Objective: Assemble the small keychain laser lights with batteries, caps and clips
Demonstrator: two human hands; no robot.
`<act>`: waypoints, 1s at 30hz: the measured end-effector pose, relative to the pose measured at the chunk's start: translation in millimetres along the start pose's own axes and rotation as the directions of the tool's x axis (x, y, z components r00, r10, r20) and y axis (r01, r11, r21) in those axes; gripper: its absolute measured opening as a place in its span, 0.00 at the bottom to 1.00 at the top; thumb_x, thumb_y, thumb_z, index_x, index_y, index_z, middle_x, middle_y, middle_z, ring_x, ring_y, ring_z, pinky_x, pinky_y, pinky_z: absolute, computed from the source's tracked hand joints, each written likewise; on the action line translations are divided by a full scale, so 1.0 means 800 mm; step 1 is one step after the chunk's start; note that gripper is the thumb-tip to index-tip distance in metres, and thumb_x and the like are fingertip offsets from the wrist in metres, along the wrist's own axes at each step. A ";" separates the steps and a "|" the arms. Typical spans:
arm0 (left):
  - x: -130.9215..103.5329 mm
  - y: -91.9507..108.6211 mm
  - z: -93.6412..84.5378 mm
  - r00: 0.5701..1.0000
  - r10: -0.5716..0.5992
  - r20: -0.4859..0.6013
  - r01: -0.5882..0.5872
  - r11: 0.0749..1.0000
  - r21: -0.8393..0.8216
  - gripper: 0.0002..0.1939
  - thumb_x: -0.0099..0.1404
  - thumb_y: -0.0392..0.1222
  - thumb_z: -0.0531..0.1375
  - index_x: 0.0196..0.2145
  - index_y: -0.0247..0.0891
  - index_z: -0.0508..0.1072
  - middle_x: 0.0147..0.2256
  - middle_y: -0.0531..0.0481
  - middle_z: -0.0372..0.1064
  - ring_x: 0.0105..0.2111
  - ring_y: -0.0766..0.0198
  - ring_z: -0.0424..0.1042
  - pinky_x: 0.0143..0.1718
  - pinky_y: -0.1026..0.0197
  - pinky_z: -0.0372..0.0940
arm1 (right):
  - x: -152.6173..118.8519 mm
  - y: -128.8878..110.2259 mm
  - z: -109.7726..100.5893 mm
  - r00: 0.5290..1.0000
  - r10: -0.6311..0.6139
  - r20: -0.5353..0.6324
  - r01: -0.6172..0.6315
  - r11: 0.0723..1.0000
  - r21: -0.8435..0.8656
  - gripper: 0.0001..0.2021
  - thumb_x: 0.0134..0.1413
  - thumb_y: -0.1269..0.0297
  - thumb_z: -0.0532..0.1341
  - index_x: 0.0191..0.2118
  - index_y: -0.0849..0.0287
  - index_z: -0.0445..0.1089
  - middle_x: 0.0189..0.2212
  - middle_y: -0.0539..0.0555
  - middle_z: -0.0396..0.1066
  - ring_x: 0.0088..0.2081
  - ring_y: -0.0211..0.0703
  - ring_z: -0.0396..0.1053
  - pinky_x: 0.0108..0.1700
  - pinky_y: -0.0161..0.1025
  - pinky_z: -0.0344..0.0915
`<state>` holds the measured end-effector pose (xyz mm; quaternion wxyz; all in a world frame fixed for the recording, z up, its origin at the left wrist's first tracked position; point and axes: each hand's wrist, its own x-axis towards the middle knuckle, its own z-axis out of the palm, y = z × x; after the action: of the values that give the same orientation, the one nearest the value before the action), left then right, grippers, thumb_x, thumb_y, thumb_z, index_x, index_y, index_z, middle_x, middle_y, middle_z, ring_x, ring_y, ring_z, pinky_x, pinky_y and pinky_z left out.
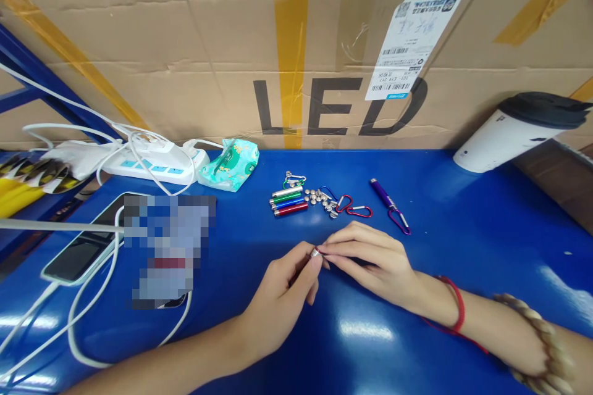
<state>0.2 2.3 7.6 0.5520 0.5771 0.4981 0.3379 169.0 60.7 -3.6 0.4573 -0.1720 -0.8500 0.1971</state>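
Note:
My left hand (287,296) is closed around a small red-and-silver tube (315,252), most of it hidden in the fingers. At the tube's exposed end, the fingertips of my right hand (370,262) are pinched together; whatever they grip is too small to make out. Beyond the hands lies a row of small metal tubes: silver (287,192), green (286,198), blue (288,204) and red (291,210). Beside them are several button cells (315,198) and carabiner clips (359,212). A purple mini flashlight (382,194) with a clip attached lies further right.
A blue table (463,228) backs onto a large cardboard box (185,74). Left are a power strip (152,170), white cables (115,247), a phone (78,253), a blurred-out item (171,247) and a tissue pack (230,165). A lidded cup (504,136) leans at the right.

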 end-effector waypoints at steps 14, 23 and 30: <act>0.002 -0.002 0.001 1.000 0.006 -0.026 -0.007 0.999 -0.045 0.14 0.69 0.48 0.46 0.29 0.38 0.61 0.18 0.59 0.54 0.21 0.68 0.55 0.28 0.64 0.52 | -0.008 0.006 0.004 0.981 0.189 0.044 -0.189 0.982 -0.001 0.06 0.53 0.71 0.61 0.38 0.59 0.66 0.32 0.51 0.69 0.29 0.34 0.65 0.30 0.33 0.67; 0.003 0.003 -0.001 0.992 -0.032 -0.124 0.020 0.995 -0.096 0.14 0.68 0.49 0.47 0.31 0.38 0.64 0.19 0.58 0.55 0.22 0.68 0.55 0.25 0.65 0.52 | 0.001 0.021 -0.006 0.934 0.344 0.101 -0.209 0.752 -0.625 0.18 0.56 0.65 0.56 0.52 0.60 0.62 0.47 0.59 0.65 0.48 0.49 0.63 0.46 0.46 0.61; 0.002 0.000 0.000 0.995 -0.012 -0.094 0.005 0.997 -0.075 0.15 0.68 0.49 0.47 0.31 0.38 0.65 0.18 0.59 0.54 0.21 0.69 0.55 0.25 0.66 0.51 | 0.006 0.018 -0.013 0.963 0.220 0.158 -0.005 0.599 -0.801 0.09 0.59 0.66 0.55 0.40 0.61 0.72 0.39 0.55 0.72 0.41 0.47 0.66 0.43 0.43 0.56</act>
<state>0.7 3.9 7.0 0.5505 0.5372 0.5132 0.3808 177.3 77.3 -2.2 0.2134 -0.3851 -0.8849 -0.1522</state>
